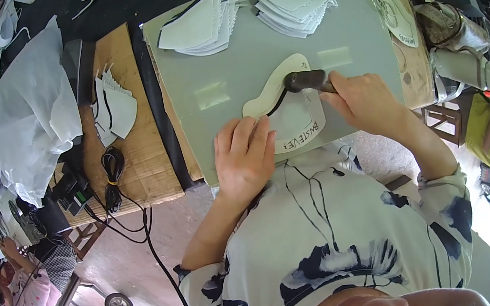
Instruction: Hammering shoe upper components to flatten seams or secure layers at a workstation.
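Gripping the dark tool [309,81], the right hand [363,96] is at the template's [272,86] three o'clock; the left hand [244,155], loosely spread and clasping nothing, rests fingertips at its eight o'clock edge. The template lies flat on the board [204,71]. It looks light, thin and fairly stiff, perhaps slippery; the outer rim seems the best hold. Toward nine o'clock is a white bag [32,118], contents hidden.

Grey board [357,8]: two stacks of white cut pieces [194,29] along the far edge; one cream template [276,85] toward the near edge; two hands, the left hand [245,159] and the right hand [365,98]; one black hand tool [309,80]. Wooden tabletop [147,176], left: one small stack of white pieces [122,109]; one coiled black cable [113,166] toward the near edge.
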A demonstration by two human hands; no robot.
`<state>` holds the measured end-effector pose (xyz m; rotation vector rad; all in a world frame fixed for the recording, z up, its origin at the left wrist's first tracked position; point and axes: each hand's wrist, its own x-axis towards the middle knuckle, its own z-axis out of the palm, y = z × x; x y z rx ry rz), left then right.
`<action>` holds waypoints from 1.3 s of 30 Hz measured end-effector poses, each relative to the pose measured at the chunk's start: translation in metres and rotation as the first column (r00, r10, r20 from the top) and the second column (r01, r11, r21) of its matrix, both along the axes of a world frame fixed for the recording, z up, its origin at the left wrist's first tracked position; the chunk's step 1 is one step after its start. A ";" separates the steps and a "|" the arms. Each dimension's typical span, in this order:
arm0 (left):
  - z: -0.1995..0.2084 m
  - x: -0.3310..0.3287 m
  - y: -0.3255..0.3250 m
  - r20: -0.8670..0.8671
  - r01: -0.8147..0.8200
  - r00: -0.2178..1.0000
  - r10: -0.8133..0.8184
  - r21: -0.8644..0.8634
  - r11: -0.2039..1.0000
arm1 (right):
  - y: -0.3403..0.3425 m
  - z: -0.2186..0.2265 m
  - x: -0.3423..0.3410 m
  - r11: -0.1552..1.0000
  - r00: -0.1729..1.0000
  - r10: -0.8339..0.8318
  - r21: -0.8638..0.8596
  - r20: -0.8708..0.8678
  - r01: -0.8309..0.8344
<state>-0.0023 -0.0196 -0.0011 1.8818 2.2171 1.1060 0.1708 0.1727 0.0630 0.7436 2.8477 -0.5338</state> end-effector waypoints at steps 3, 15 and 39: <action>-0.002 0.000 0.000 0.001 -0.006 1.000 0.006 -0.002 1.000 | 0.002 0.012 -0.004 1.000 0.999 -0.022 0.013 -0.028 0.023; 0.021 -0.022 0.022 0.069 -0.061 0.995 0.072 -0.139 0.988 | -0.003 -0.013 -0.005 0.757 0.903 -0.372 -0.633 -0.216 0.161; 0.053 -0.064 0.025 0.607 -0.317 0.786 -0.118 0.559 0.766 | -0.026 -0.037 -0.027 0.520 0.688 -0.691 -0.813 -0.221 0.261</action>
